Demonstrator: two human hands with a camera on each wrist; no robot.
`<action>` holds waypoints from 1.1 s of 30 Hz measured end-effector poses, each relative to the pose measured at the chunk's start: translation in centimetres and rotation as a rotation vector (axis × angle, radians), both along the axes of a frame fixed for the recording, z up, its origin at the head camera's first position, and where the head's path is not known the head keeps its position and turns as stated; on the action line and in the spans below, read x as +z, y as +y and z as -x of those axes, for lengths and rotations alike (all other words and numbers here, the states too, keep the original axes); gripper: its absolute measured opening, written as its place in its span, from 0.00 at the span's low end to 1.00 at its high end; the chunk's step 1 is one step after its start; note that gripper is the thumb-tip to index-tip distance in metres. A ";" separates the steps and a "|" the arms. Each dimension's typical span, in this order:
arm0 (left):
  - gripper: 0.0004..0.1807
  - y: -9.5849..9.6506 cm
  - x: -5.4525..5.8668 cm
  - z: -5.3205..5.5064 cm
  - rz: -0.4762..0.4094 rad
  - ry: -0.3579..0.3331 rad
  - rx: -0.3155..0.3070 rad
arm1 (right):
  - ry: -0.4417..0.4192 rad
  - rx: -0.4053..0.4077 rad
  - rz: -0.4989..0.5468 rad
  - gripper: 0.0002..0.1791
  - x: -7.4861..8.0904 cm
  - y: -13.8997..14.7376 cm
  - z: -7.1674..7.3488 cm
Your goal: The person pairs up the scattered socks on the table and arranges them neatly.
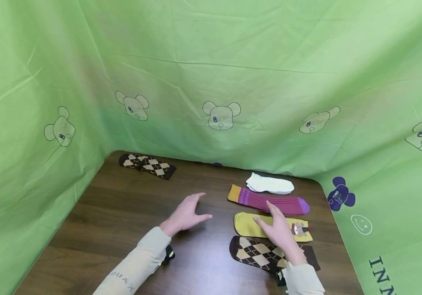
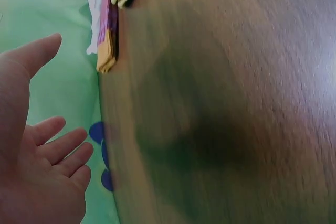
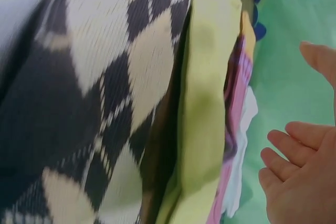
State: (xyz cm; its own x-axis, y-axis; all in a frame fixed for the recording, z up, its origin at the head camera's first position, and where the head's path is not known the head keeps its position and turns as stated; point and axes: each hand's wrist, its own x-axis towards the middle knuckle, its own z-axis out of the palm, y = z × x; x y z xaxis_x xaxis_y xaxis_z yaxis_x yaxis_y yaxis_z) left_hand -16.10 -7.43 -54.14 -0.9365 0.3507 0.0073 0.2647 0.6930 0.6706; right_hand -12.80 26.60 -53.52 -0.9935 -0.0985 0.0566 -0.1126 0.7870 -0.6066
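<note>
My left hand (image 1: pixel 185 214) hovers over the middle of the table, thumb and fingers spread, holding nothing. The right hand (image 1: pixel 280 231) is above a yellow sock (image 1: pixel 249 224) with an animal face on it, its fingers apart and nothing between them. Nearer the front edge, partly hidden by the right wrist, lies a brown and beige argyle sock (image 1: pixel 256 253). Behind the yellow one rests a magenta sock (image 1: pixel 270 203) with an orange cuff, and a white sock (image 1: pixel 270 184) is behind that. Another argyle sock (image 1: pixel 155 167) lies bunched at the back left.
The dark wooden table (image 1: pixel 115 217) is walled by a green curtain (image 1: pixel 196 73) with bear drawings, at the back and both sides. A purple bear print (image 1: pixel 341 194) shows on the curtain beside the right edge.
</note>
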 end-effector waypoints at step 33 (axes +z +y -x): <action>0.47 -10.2 2.6 4.3 0.034 0.030 0.190 | 0.019 0.106 0.188 0.43 1.1 -9.2 6.6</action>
State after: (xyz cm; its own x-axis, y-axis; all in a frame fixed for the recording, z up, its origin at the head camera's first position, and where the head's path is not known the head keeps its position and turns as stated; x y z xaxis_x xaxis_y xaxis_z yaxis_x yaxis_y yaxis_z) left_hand -20.37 -17.63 -51.52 -0.9853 0.1684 0.0273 0.1467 0.7545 0.6396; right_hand -19.42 17.35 -52.44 -0.9767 -0.1882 0.1026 -0.2016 0.6435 -0.7384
